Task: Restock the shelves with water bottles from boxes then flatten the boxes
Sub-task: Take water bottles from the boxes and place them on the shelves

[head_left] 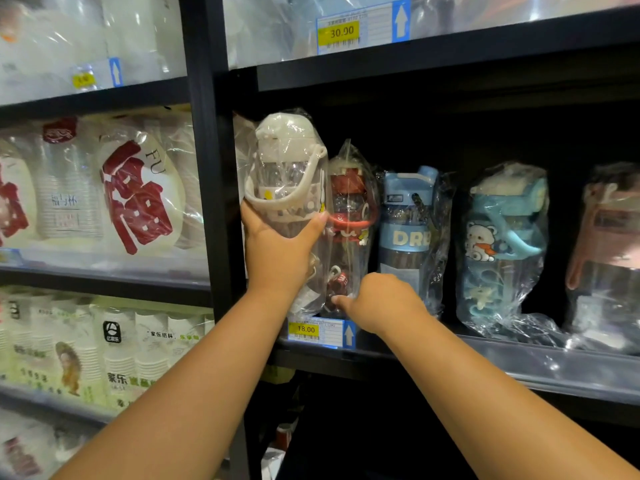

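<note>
My left hand (277, 252) grips a cream-lidded water bottle (287, 168) in a clear plastic bag, held upright at the left end of the black shelf (519, 362). Right beside it stands a bagged red bottle (349, 220). My right hand (381, 303) is at the base of the red bottle, thumb touching its bag; its other fingers are hidden behind the hand. Further right stand a blue bottle marked "DR" (408, 233), a light-blue bear bottle (502, 251) and a pink bottle (609, 258), all in bags.
A black upright post (207, 168) borders the shelf bay on the left. Price tags (320, 332) hang on the shelf edge below my hands. Packs of paper cups (104, 188) fill the left bay. A shelf of bagged goods (346, 32) sits overhead.
</note>
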